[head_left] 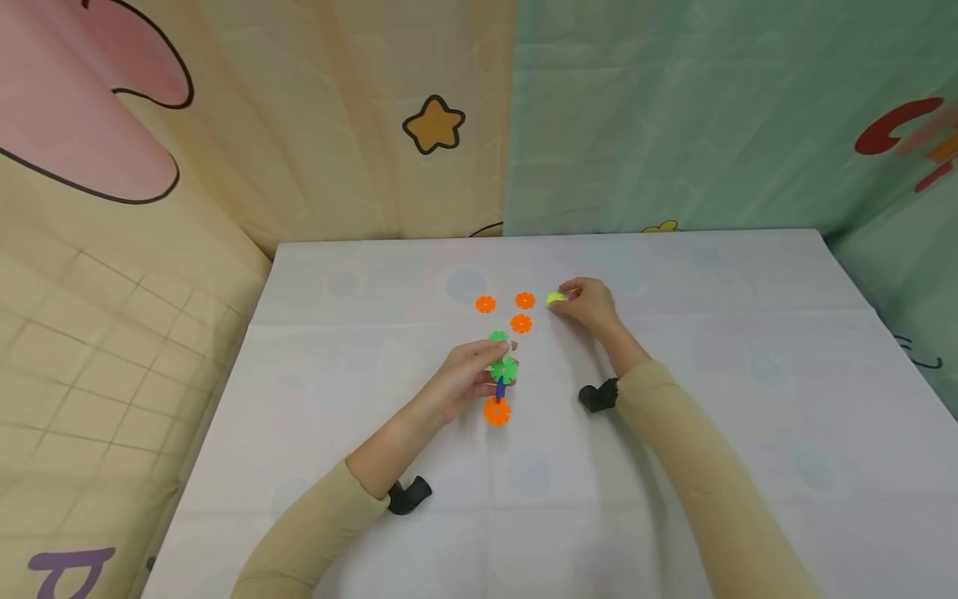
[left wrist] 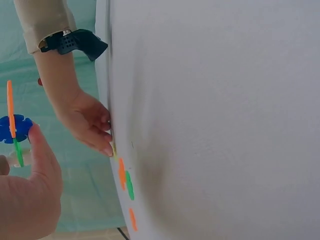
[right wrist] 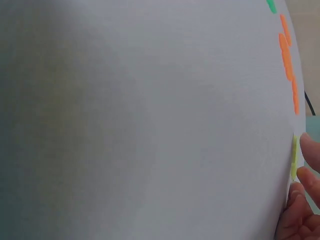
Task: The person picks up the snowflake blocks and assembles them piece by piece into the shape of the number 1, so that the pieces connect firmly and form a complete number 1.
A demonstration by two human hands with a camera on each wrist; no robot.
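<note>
My left hand point(head_left: 466, 373) grips a small build of notched plastic discs, held above the table. A green disc point(head_left: 505, 371), a blue disc point(left wrist: 22, 128) seen edge-on from the head, and an orange disc point(head_left: 497, 412) at its near end make up the build. Something whitish, partly hidden by the fingers, also shows there. Farther back, my right hand point(head_left: 593, 304) has thumb and finger on a yellow disc point(head_left: 555, 297) at the tabletop. Just left of it lie orange discs point(head_left: 525, 300), and another green disc point(head_left: 498, 336) lies beyond the left fingers.
A white cloth covers the table point(head_left: 748, 399). Printed curtains point(head_left: 636, 108) hang behind it and at the sides. Black wrist mounts point(head_left: 599, 397) stick out from both sleeves.
</note>
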